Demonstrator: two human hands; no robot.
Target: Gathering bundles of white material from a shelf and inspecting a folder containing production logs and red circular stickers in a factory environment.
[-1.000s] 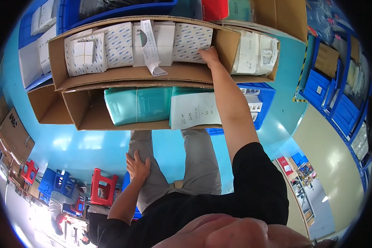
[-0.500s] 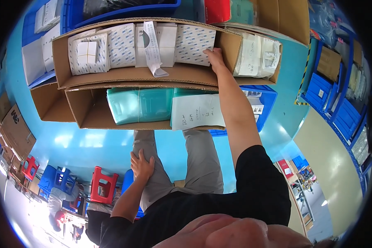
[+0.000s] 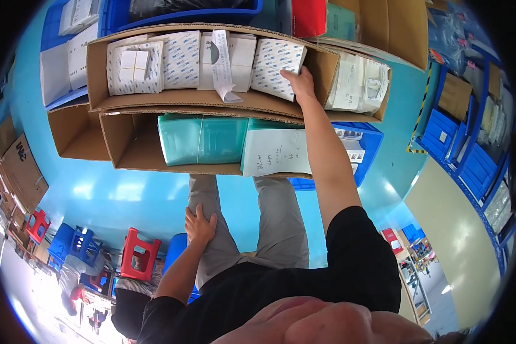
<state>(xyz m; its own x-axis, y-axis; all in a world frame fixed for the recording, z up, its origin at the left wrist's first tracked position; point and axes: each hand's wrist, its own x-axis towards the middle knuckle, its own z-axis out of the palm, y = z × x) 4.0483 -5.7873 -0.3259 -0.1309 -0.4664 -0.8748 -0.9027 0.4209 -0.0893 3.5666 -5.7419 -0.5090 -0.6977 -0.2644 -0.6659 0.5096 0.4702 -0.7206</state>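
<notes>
My right hand [image 3: 301, 85] reaches into the long upper cardboard box [image 3: 200, 103] and grips the right edge of a stack of white sheets with a blue printed pattern [image 3: 275, 64]. The thumb lies on the front of that stack; the other fingers are partly hidden behind it. This stack leans slightly, its lower right corner tipped toward me. Left of it in the same box stand a plain white stack [image 3: 241, 57], a curled paper strip [image 3: 221, 63] and more patterned stacks [image 3: 181, 60]. With fingers spread, my left hand [image 3: 200, 226] rests on my left knee and holds nothing.
Closer to me, a second cardboard box [image 3: 133, 140] holds green plastic sheets [image 3: 203, 139] and a handwritten white sheet [image 3: 276, 152]. Blue bins [image 3: 366, 137] stand right and behind. Red stools [image 3: 139, 253] and people sit at the lower left; a blue rack [image 3: 470, 172] is far right.
The patterned stack in my right hand has tilted a little, its lower right corner coming toward me. The whole view has shifted slightly. My left hand stays on the knee.
</notes>
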